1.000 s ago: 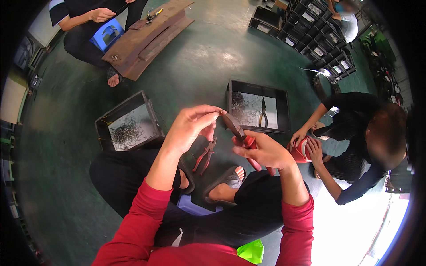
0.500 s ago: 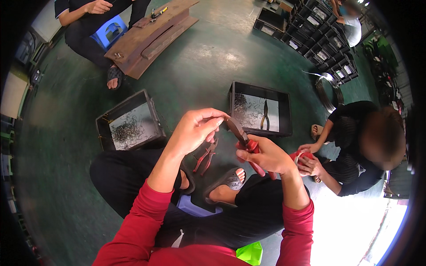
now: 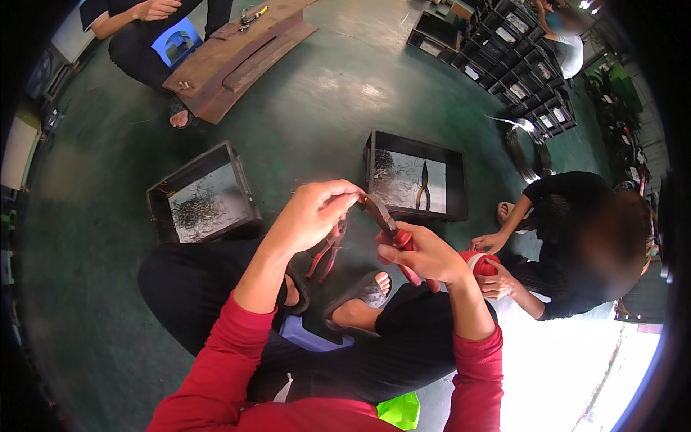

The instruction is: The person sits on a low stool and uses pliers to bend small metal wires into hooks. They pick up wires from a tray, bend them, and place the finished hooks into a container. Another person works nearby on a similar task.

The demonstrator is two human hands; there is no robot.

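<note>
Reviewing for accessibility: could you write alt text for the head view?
A person's right grip holds red-handled metal pliers, tip at the pinched left grip. Ahead, two black rectangular plastic bins hold small dark pieces; a co-worker crouches at right.

Your sleeves (image 3: 232,333) are plain red, your trousers (image 3: 188,291) black, your sandals (image 3: 371,292) grey. The pliers (image 3: 389,225) you hold have red handles and a dark grey-brown head; the floor pair (image 3: 314,266) has red handles too, while the bin pair (image 3: 424,180) looks black with some yellow on a handle. Your left bin (image 3: 243,181) and right bin (image 3: 456,183) are black, whitish inside, with dark grey scraps (image 3: 198,212). You have a green floor (image 3: 302,108), a rusty brown worktop (image 3: 230,61), a bright blue stool (image 3: 163,45) ahead and a lavender-blue one (image 3: 311,337) beneath you. To your right, a co-worker (image 3: 568,223) wears black beside a red roll (image 3: 485,266) banded white; the crates (image 3: 529,61) are black with white labels.
</note>
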